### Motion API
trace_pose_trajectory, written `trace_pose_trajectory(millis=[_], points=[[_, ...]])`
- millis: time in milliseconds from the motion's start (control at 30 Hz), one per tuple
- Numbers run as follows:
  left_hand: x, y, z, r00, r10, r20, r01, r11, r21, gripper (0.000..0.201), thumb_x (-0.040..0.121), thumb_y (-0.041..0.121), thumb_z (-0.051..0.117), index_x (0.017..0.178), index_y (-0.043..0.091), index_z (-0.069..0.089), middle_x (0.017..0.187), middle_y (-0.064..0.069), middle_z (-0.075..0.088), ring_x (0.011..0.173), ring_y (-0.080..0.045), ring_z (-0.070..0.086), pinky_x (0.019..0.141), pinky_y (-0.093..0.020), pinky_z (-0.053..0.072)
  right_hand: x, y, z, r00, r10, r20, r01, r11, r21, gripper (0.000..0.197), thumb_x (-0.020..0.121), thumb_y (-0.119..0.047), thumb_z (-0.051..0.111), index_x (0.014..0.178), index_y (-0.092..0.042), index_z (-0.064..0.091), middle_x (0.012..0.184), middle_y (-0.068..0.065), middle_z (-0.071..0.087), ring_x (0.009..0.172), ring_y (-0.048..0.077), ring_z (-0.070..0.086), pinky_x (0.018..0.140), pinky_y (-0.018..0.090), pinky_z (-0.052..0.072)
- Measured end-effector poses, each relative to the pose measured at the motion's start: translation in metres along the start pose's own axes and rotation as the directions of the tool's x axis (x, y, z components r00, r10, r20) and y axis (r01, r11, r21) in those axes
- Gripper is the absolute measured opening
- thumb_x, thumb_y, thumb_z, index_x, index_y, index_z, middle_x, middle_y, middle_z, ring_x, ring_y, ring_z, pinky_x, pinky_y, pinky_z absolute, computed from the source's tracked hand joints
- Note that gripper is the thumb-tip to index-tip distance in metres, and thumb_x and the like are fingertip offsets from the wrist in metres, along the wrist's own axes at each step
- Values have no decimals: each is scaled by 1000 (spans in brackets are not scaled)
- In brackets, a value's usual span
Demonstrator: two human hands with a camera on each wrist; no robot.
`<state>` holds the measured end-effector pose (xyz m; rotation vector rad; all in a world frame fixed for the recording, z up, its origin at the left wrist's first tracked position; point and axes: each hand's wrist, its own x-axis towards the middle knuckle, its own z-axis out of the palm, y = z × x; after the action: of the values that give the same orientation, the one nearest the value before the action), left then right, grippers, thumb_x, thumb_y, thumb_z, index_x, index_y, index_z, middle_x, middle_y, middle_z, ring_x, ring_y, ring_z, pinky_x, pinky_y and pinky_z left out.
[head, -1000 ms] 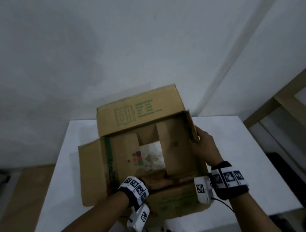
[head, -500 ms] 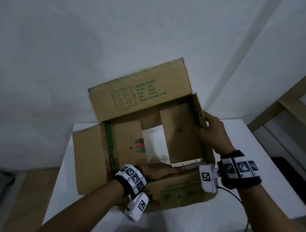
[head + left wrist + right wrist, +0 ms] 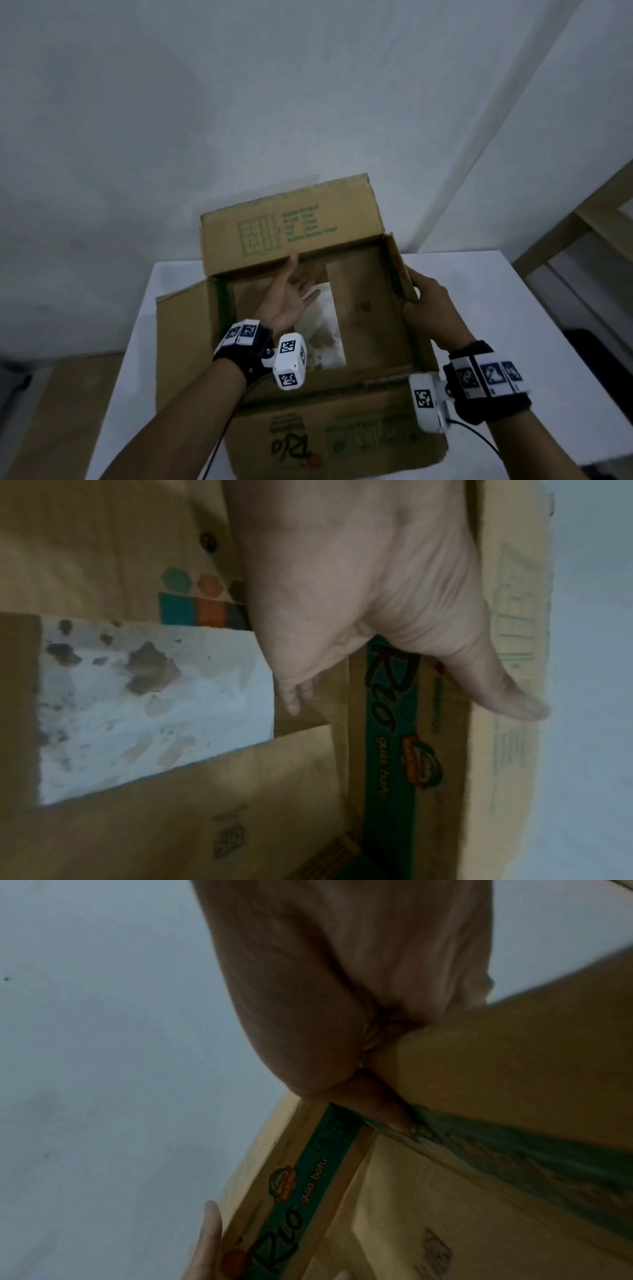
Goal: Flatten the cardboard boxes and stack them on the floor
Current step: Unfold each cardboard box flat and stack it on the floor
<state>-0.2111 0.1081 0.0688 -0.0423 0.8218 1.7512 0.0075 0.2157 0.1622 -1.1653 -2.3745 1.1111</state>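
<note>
Your left hand [image 3: 291, 294] reaches inside the open cardboard box [image 3: 370, 308], palm turned up, fingers straight and loose, gripping nothing. Its thumb [image 3: 507, 693] touches the lower edge of the far flap [image 3: 291, 226], which stands up. The box rests on the white table [image 3: 534, 308], with its left flap [image 3: 185, 342] and near flap [image 3: 335, 442] folded outward. Your right hand [image 3: 428, 308] holds the right wall [image 3: 399, 274] of the box at its top edge: the thumb is inside and the fingers are wrapped on the outside.

Behind the table there is a grey-white wall [image 3: 239, 102]. At the right a wooden frame [image 3: 589, 219] is cut by the picture edge.

The bottom flaps [image 3: 363, 308] leave a gap where a stained white surface [image 3: 137, 702] shows. The green print on the flaps is too blurred to read fully.
</note>
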Motion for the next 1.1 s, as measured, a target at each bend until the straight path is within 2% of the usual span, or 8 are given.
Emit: trace_pose_trajectory(millis=[100,267,500,667,800,867,967,1100], points=[[3,2,2,997,66,-38,-71,987,-141,103,44,46,94,132,17,48,137,-13,48,132,-28,41,115,-48,28,-5,3,1,998,15,58,-15,1000,6,50,90,-2,56,136,-24,55,101,-6,66,89,3,59,90,38,54],[11,5,0,974,152,-171,-182,967,-180,65,79,34,74,137,23,48,130,-8,57,123,-25,52,111,-47,34,-11,15,9,992,12,124,-9,1000,-28,49,94,-7,57,138,-27,52,115,-4,65,102,13,60,97,38,51],[10,-4,0,979,147,-142,-155,987,-45,68,77,47,73,136,26,47,134,-6,56,127,-22,49,106,-44,37,-11,38,23,998,64,21,-63,998,-28,54,94,-12,61,143,-28,49,135,-3,61,125,20,55,107,47,45],[-2,-30,-2,992,-112,-62,121,976,183,76,76,69,64,137,27,47,132,-13,55,119,-33,55,98,-55,47,-19,45,28,998,56,-43,-58,997,-49,53,94,-8,60,141,-29,51,131,-3,64,119,20,60,99,38,50],[-18,-69,25,891,-454,-12,404,780,478,82,78,79,48,126,12,57,107,-14,67,102,-34,61,96,-50,47,-29,49,34,996,45,-82,-46,999,-10,52,91,-7,61,137,-32,55,128,-6,65,119,17,59,100,41,52],[-15,-85,36,882,-471,24,389,755,528,81,79,80,45,125,16,60,114,-10,67,108,-31,60,94,-47,46,-32,49,33,995,-1,-99,4,1000,21,52,89,-10,65,136,-30,58,125,-10,66,115,11,60,96,41,55],[-2,-102,48,907,-416,64,335,806,488,86,74,86,44,111,13,68,100,-6,70,97,-26,63,86,-39,47,-38,47,33,995,-82,-64,84,996,41,57,88,-3,64,137,-31,56,124,-12,67,111,4,63,92,34,57],[11,-110,56,915,-390,105,326,866,378,86,72,86,47,106,8,65,94,-14,67,104,-36,62,100,-51,44,-39,51,32,995,-82,-60,83,996,19,62,88,-1,61,136,-40,53,120,-16,67,108,3,65,89,30,58]])
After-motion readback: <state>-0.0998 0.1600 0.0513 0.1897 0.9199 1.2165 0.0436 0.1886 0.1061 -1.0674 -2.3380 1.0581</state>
